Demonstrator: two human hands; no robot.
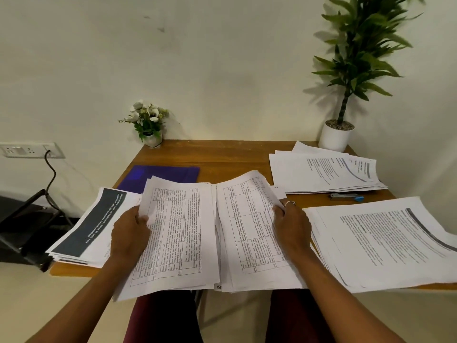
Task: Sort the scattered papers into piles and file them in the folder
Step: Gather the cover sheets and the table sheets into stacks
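Papers filled both my hands at that moment. My left hand (129, 231) pinched the outer edge of the left sheaf (178, 231), thumb on top and fingers wrapped round the margin. My right hand (291, 224) gripped the outer edge of the right sheaf (247, 231) in much the same way. Both sheaves carried printed tables and met edge to edge in the middle, over the near edge of the table (222, 154) and my lap. I could not tell whether they rested on the wood or hung clear of it.

Sorting looked well along to me. Three piles already lay on the table: the dark-banner pile (91, 224) at my left, overhanging the table's edge, the far pile (326, 172) at the back right, and the near pile (385, 243) just beside my right hand. A small blue-and-grey tool (346, 196) lay between the two right-hand piles.

What I held was, by my reckoning, the last unsorted lot, both halves of one kind, so they wanted squaring into a single pile.

Filing had not begun as far as I could see. The folder (160, 174) lay flat and closed at the back left, its near part hidden behind the left sheaf, with no sheets showing from it. Every pile had yet to go in.
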